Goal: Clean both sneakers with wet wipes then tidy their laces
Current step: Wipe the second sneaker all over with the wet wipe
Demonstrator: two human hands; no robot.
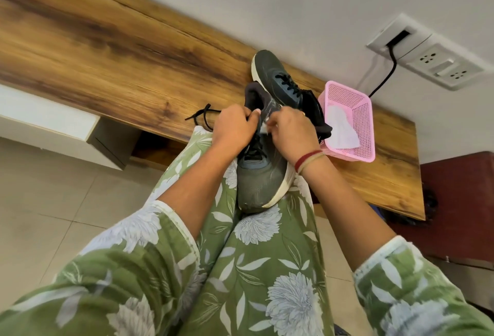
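The left hand (235,124) grips the lap sneaker (260,172) by its collar to steady it — right hand (291,129) fingers pinch a wipe (263,128) against its side.

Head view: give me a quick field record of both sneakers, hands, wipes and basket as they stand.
near sneaker: on lap, toe toward the person
far sneaker: on wooden shelf, laced
left hand: gripping near sneaker's collar
right hand: pressing white wipe on the sneaker's side
pink basket: on shelf, right of sneakers, holds a white wipe
loose lace end: on shelf edge
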